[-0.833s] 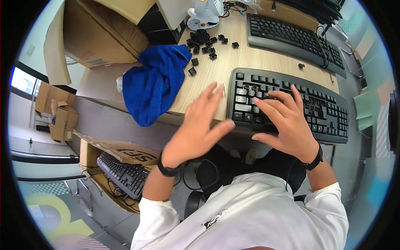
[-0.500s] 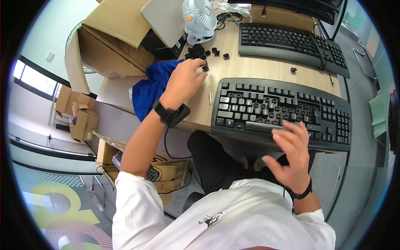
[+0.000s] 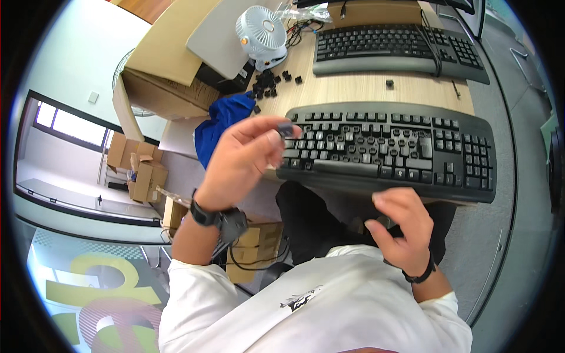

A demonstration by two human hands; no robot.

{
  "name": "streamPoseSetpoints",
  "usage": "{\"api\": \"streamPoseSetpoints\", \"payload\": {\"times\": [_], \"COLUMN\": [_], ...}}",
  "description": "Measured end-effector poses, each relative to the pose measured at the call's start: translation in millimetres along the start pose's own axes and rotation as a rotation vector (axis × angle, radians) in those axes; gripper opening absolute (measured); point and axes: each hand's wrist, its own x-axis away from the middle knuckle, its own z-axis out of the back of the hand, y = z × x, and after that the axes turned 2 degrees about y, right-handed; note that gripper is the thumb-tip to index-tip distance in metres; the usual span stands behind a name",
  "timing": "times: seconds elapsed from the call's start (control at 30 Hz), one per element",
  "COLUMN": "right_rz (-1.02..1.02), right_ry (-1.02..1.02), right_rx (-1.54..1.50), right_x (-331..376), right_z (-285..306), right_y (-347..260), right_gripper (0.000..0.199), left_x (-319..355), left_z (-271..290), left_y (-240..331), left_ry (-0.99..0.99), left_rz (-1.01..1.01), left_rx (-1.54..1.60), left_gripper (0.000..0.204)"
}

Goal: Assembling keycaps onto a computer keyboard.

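A small dark keycap is pinched between the fingers of the left hand, which half a second ago was reaching into the pile of loose keycaps by the white fan and is now raised beside the left end of the near keyboard on the table. A cap appears to have been fetched for seating. The right hand is held low under the table edge, fingers curled; whether anything is gripped there cannot be told. The keycap's face is blurred.
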Motion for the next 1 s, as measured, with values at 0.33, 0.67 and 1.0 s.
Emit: {"api": "streamPoseSetpoints", "payload": {"times": [0.33,0.67,1.0], "right_rz": [-0.05,-0.095,-0.302], "right_ry": [0.062,-0.04,-0.104], "right_rx": [-0.231,-0.174,-0.441], "right_x": [-16.9,6.7,29.0], "right_z": [-22.3,-13.9,-40.3], "right_y": [-17.6,-37.8,-44.0], "right_gripper": [0.042,0.032,0.023], "left_x": [54.2,76.8,100.6], "left_z": [-72.0,-76.8,-64.0], "left_y": [-66.8,-77.3,-105.1], "left_ry": [-0.128,-0.165,-0.139], "left_rz": [0.141,0.199,0.187], "left_rx": [0.324,0.04,0.163], "left_gripper": [0.028,0.028,0.025]}}
